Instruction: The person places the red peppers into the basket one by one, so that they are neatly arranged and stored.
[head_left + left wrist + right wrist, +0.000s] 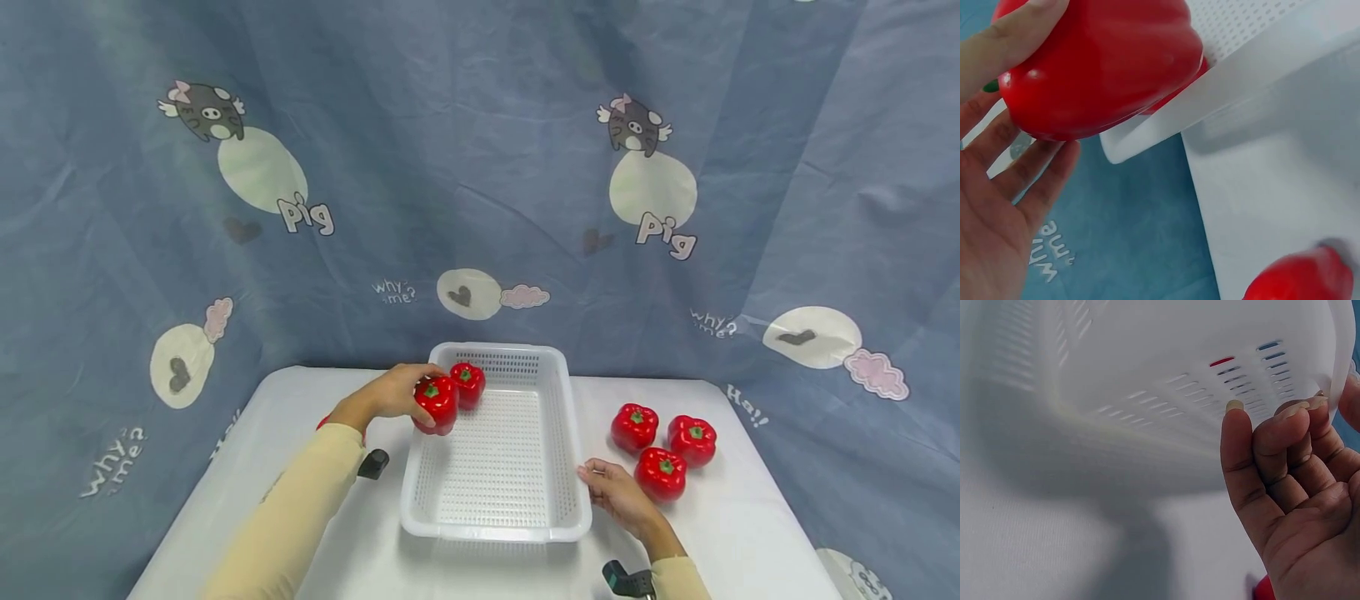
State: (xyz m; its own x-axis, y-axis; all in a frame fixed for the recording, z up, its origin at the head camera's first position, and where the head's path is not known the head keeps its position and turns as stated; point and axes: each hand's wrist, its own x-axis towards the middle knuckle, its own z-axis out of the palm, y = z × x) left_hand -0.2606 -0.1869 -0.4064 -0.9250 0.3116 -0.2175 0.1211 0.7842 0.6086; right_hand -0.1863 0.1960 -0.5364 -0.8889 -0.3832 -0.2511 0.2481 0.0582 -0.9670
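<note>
My left hand (399, 392) grips a glossy red bell pepper (437, 407) above the left rim of a white perforated plastic basket (495, 532). In the left wrist view the thumb lies over that pepper and the fingers reach beneath it. Another red bell pepper (468, 387) sits inside the basket at its back left corner. On the basket's right side, my right hand (617, 493) pinches the rim. The right wrist view has those fingers (1237, 444) curled against the outside of the slotted wall, with the thumb partly out of frame.
Three more red bell peppers (662, 474) stand grouped on the white table (750, 533), right of my right hand. Another red pepper (1304, 275) lies on the left, mostly hidden by my left wrist in the head view. A blue patterned cloth (495, 167) hangs behind the table.
</note>
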